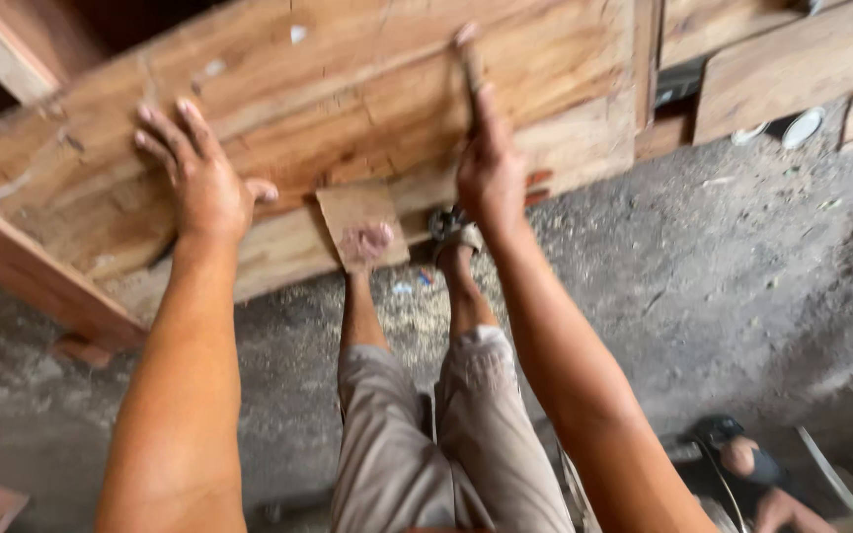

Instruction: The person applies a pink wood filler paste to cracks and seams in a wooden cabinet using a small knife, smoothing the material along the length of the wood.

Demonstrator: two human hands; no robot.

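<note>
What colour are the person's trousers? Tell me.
Light beige-grey trousers, seen best in the head view.

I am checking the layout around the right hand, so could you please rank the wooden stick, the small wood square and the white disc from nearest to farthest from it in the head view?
1. Wooden stick: held by the right hand, against the big wooden panel.
2. Small wood square: to its left, at the panel's lower edge.
3. White disc: far right, on the ground.

Broad, scuffed wooden panel (348, 109), tilted, over the sawdust-strewn floor (723, 286).
</note>
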